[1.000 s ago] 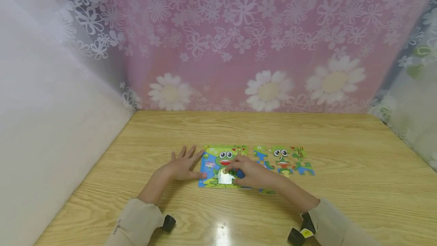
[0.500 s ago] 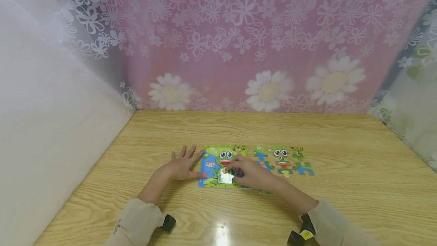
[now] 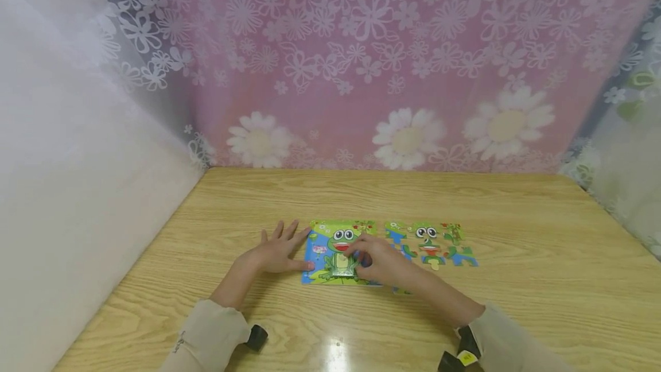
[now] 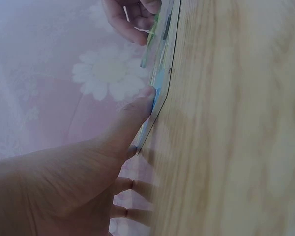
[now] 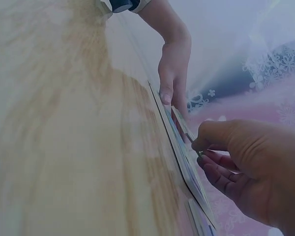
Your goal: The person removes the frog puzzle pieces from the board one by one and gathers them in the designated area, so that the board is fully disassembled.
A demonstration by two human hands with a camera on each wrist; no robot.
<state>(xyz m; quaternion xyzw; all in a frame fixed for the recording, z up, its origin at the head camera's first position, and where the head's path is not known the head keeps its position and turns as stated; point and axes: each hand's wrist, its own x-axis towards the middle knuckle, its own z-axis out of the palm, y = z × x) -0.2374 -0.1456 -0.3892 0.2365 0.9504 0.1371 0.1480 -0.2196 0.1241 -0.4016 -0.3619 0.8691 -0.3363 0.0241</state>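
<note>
A frog picture puzzle board (image 3: 316, 234) lies flat on the wooden table. My right hand (image 3: 384, 263) pinches a puzzle piece (image 3: 341, 264) with the frog's belly on it, over the lower middle of the board. Edge-on in the left wrist view, the same piece (image 4: 148, 51) is tilted and stands a little off the board at its visible end. My left hand (image 3: 276, 251) lies at the board's left side with fingers spread. Its thumb presses on the board's left edge, as the left wrist view also shows the thumb (image 4: 137, 108) there.
Right of the board lie several loose puzzle pieces, among them an eyes piece (image 3: 426, 232), a mouth piece (image 3: 430, 250) and a blue and green piece (image 3: 463, 256). Another piece (image 3: 401, 290) is partly hidden by my right forearm. A flowered curtain (image 3: 330, 73) hangs behind the table.
The puzzle piece in my right hand has tilted slightly, and the bright glare on it has mostly gone. My left hand has stayed in place on the board's edge.
</note>
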